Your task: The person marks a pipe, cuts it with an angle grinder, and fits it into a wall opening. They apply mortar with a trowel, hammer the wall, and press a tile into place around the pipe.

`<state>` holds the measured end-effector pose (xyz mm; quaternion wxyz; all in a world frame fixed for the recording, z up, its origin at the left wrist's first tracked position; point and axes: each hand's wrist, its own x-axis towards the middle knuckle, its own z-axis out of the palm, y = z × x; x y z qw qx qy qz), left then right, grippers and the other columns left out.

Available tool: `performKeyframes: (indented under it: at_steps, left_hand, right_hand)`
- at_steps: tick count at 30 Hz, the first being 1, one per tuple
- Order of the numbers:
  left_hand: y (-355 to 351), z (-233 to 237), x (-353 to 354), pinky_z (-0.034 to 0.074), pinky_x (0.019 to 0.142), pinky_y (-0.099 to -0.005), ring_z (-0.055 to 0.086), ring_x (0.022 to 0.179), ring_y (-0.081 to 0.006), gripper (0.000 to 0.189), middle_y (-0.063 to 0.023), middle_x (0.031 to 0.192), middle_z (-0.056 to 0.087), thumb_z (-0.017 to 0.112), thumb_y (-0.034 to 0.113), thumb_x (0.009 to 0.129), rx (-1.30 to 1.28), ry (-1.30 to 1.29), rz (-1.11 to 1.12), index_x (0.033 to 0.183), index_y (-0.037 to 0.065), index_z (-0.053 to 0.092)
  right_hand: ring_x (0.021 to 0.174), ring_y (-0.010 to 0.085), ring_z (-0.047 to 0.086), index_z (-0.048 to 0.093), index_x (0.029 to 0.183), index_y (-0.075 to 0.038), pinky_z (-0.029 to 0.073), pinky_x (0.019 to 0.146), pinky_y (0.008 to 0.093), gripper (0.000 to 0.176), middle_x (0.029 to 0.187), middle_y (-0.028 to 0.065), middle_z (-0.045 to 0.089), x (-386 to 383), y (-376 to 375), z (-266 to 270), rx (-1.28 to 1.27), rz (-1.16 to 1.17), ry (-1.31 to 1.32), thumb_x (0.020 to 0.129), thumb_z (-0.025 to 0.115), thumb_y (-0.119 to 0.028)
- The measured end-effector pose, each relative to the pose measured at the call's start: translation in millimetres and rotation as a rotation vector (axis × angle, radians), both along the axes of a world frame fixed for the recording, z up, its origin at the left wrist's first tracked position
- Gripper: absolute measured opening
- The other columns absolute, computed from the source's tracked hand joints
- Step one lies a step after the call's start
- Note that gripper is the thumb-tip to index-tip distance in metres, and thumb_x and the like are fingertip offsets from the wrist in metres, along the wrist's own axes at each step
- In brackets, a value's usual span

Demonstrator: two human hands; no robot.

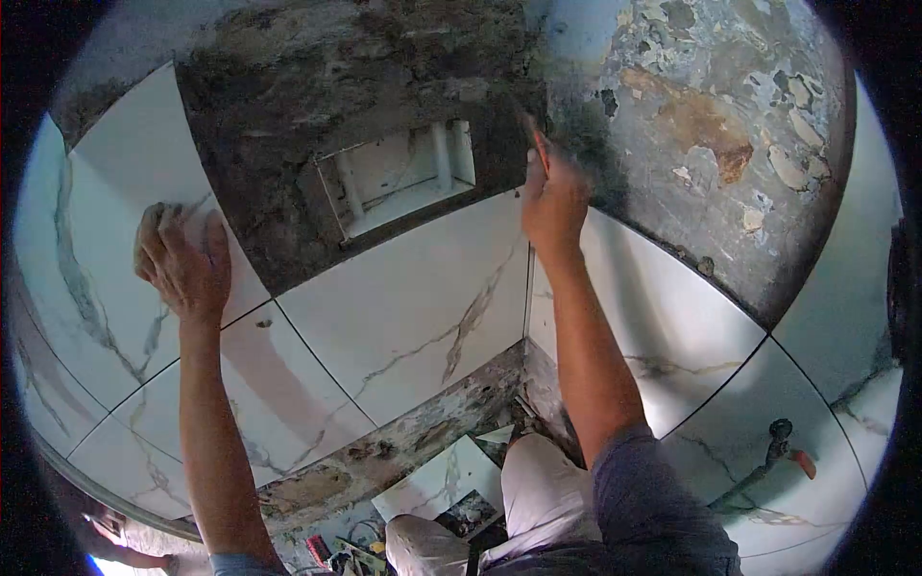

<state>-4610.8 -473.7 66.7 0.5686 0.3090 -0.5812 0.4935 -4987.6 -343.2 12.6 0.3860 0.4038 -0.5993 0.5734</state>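
My left hand point(187, 254) rests against a white marbled wall tile point(134, 144) at the left, fingers bent and apart, holding nothing. Near the corner, my right hand point(557, 202) is closed around the orange handle of a thin tool point(538, 144), whose tip is blurred against the dark wall. Between the hands, a rectangular recess point(399, 173) with pale pipes in it opens in the rough dark wall point(259, 125). Below the recess lies a large marbled tile point(413, 317) set on the wall.
Bare patchy wall point(711, 125) rises at the right above another tile point(653, 307). A pipe fitting with an orange end point(802, 463) sticks out at the lower right. Cut tile pieces point(442, 475) and a red object point(318, 550) lie low by my knees.
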Motion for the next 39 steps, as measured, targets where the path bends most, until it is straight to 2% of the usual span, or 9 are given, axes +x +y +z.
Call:
performKeyframes:
  at_steps: [5,7,13,16,23,25,26,31,39]
  left_hand:
    - [0.5,-1.0,-0.7,0.027,0.099,-0.0465,0.043,0.118,-0.0325,0.044,-0.0146,0.126,0.048,0.065,0.033,0.083,0.027,0.027,-0.011,0.117,0.008,0.051]
    - [-1.4,-0.7,0.1,0.027,0.099,-0.0463,0.043,0.119,-0.0321,0.044,-0.0142,0.127,0.048,0.065,0.033,0.083,0.024,0.021,-0.017,0.117,0.008,0.051]
    - [-1.9,-0.9,0.0,0.028,0.098,-0.0460,0.043,0.118,-0.0325,0.043,-0.0130,0.125,0.048,0.065,0.033,0.082,0.012,0.018,-0.016,0.116,0.010,0.051]
    - [-1.9,-0.5,0.4,0.029,0.095,-0.0467,0.043,0.116,-0.0337,0.042,-0.0135,0.123,0.047,0.066,0.032,0.082,0.004,0.012,-0.013,0.115,0.011,0.051]
    - [-3.5,-1.1,1.5,0.027,0.098,-0.0460,0.042,0.117,-0.0339,0.043,-0.0148,0.123,0.047,0.065,0.032,0.082,0.018,0.013,0.001,0.114,0.008,0.051]
    - [-3.7,-1.4,2.9,0.026,0.098,-0.0458,0.042,0.117,-0.0336,0.042,-0.0147,0.123,0.048,0.065,0.032,0.082,0.020,0.006,0.011,0.114,0.007,0.052]
    - [-3.8,-1.1,3.4,0.025,0.098,-0.0455,0.042,0.117,-0.0333,0.042,-0.0146,0.123,0.048,0.065,0.032,0.083,0.021,0.001,0.020,0.114,0.006,0.052]
    - [-3.8,-0.2,3.9,0.025,0.099,-0.0457,0.042,0.118,-0.0329,0.041,-0.0139,0.124,0.047,0.065,0.031,0.083,-0.009,-0.020,-0.032,0.115,0.008,0.052]
    - [-6.4,-1.7,4.5,0.027,0.098,-0.0466,0.041,0.118,-0.0325,0.042,-0.0134,0.125,0.046,0.066,0.032,0.082,0.011,0.017,0.002,0.115,0.009,0.053]
  right_hand:
    - [0.073,0.0357,0.060,0.060,0.099,0.000,0.046,0.066,0.0414,0.020,0.080,0.0202,0.062,4.8,13.4,4.1,0.114,0.095,-0.014,0.090,0.054,-0.017]
    - [0.069,0.0330,0.059,0.060,0.098,0.000,0.045,0.065,0.0399,0.022,0.077,0.0188,0.062,8.7,16.1,-0.2,0.055,0.226,-0.162,0.090,0.056,-0.020]
    - [0.068,0.0241,0.057,0.059,0.098,0.001,0.045,0.068,0.0366,0.027,0.077,0.0125,0.062,-5.6,-10.2,1.2,-0.093,0.372,-0.176,0.088,0.060,-0.025]
    - [0.067,0.0349,0.057,0.060,0.094,0.001,0.045,0.065,0.0435,0.035,0.071,0.0183,0.059,-16.7,-6.4,10.3,0.031,0.298,-0.279,0.087,0.061,-0.033]
    - [0.068,0.0323,0.056,0.059,0.087,0.001,0.043,0.064,0.0433,0.041,0.073,0.0184,0.058,-31.7,-15.1,18.8,-0.019,0.443,-0.248,0.083,0.066,-0.039]
    - [0.063,0.0188,0.054,0.062,0.090,-0.001,0.044,0.062,0.0339,0.028,0.072,0.0099,0.060,-45.3,-26.5,16.0,0.068,0.322,-0.175,0.085,0.066,-0.028]
    - [0.063,0.0188,0.054,0.062,0.090,-0.001,0.044,0.062,0.0339,0.028,0.072,0.0099,0.060,-47.4,-29.1,15.4,0.069,0.324,-0.176,0.085,0.066,-0.028]
    - [0.061,0.0288,0.059,0.061,0.091,0.001,0.045,0.060,0.0403,0.029,0.069,0.0142,0.061,-39.0,-31.0,17.5,-0.098,0.199,-0.019,0.084,0.067,-0.027]
    - [0.073,0.0393,0.062,0.062,0.097,0.002,0.046,0.065,0.0434,0.030,0.077,0.0217,0.063,-31.9,-27.8,17.8,-0.042,0.087,-0.089,0.084,0.065,-0.025]
